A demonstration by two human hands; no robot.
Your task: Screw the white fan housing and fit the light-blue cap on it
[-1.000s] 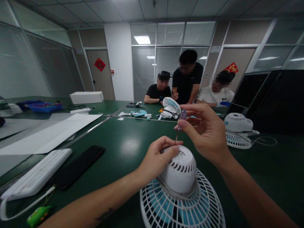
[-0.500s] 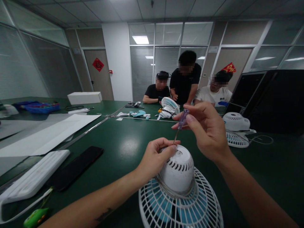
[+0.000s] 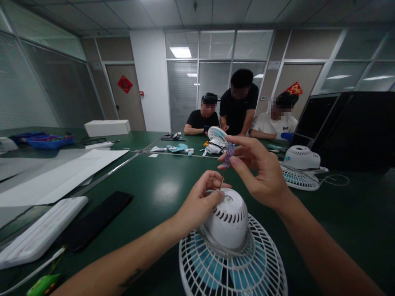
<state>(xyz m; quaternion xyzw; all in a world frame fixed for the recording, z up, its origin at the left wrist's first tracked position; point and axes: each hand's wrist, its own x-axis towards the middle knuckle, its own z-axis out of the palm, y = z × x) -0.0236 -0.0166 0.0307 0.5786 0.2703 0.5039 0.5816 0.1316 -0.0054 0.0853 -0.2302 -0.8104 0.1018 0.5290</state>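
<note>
A white fan (image 3: 231,255) with blue blades lies face down on the green table (image 3: 160,185), its round motor housing (image 3: 230,222) pointing up. My left hand (image 3: 199,203) is closed on the top edge of the housing, fingertips pinched by a hole. My right hand (image 3: 262,172) pinches a small screwdriver (image 3: 227,158) with a clear purple handle; it stands almost upright, its tip down at the housing top beside my left fingertips.
A white keyboard (image 3: 40,232), a black phone (image 3: 95,220) and a green toy (image 3: 41,284) lie at the left. White sheets (image 3: 61,172) cover the left table. Another fan (image 3: 300,166) sits at the right. Three people (image 3: 239,109) work at the far end.
The screwdriver has swung from a slant to nearly upright, and both hands drifted slightly left. My left hand kept its grip on the housing.
</note>
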